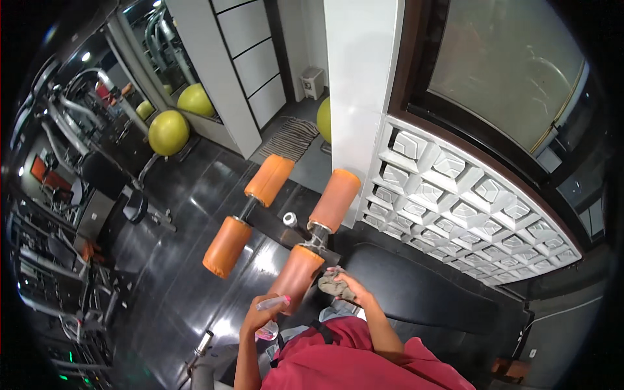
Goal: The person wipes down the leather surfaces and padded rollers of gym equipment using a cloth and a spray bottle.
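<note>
My left hand (257, 316) is wrapped round the neck of a spray bottle (267, 331) with a clear and pink spray head. The bottle is beside the nearest orange foam roller (298, 276) of an exercise bench. A crumpled grey-brown cloth (334, 286) is bunched in my right hand (354, 290), just right of that roller. Whether the cloth touches the roller, I cannot tell. Farther off, a second orange roller (335, 200) sits on the same metal bar (317, 237). Two more orange rollers, one far (269, 180) and one at left (227, 247), share another bar.
A black padded bench (409, 283) extends to the right, below a white patterned wall panel (468, 211). Between the rollers shows a white round cap (290, 219). Exercise machines (110, 175) and a yellow-green ball (169, 132) stand at left. A striped mat (289, 138) lies beyond.
</note>
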### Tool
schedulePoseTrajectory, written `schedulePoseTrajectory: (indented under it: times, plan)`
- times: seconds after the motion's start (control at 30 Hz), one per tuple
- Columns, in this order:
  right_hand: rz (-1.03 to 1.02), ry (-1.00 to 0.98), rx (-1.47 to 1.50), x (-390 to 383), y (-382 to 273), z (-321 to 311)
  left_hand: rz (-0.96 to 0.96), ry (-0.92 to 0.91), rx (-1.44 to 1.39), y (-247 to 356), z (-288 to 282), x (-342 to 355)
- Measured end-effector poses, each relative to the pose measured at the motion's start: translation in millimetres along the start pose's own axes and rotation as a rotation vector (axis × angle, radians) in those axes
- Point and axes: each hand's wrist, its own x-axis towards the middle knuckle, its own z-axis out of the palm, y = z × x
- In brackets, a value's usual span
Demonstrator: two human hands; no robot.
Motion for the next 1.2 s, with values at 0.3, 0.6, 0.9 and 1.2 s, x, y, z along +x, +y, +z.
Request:
schedulePoseTrajectory:
  times: [0.3,0.6,0.9,1.2]
  plan:
    - [0.026,0.018,-0.232,64,0,62,-0.006,-0.197,0.076,19,-76,89]
    - [-0.240,0.475,0.180,70,64,90,-0.065,-0.577,0.117,34,-129,189]
    - [-0.137,0.815,0.428,49,106,199,-0.188,-0.985,0.150,19,-172,228]
    - [-0.070,1.001,-0.295,152,138,326,-0.163,-1.118,0.172,18,-209,215]
